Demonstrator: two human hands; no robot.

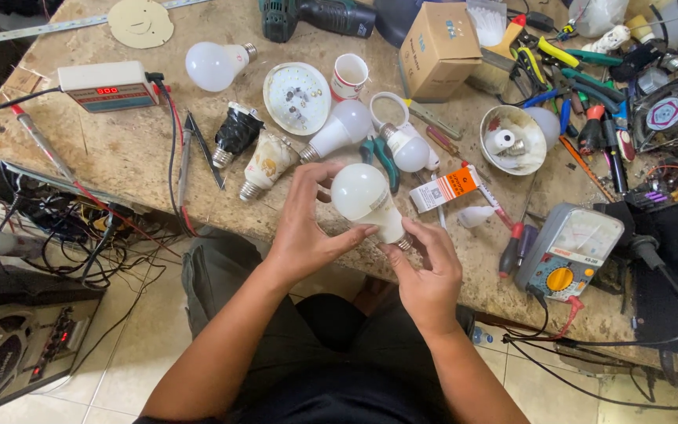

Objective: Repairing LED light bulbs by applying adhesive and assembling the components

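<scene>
Hands cradle a white LED bulb (364,196): left hand (304,228) wraps its light, likely brittle dome, right hand (425,267) fingers pinch the firmer screw base.

Matt white plastic bulb (362,194), metal base

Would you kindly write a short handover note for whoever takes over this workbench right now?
Left hand: cups the dome of the white plastic LED bulb.
Right hand: fingertips pinch its metal screw base.
The bulb is held above the edge of the stone-topped bench, whole and closed. Other bulbs lie beyond it, one black-taped bulb among them. The grey analogue multimeter sits to the right, untouched.
</scene>
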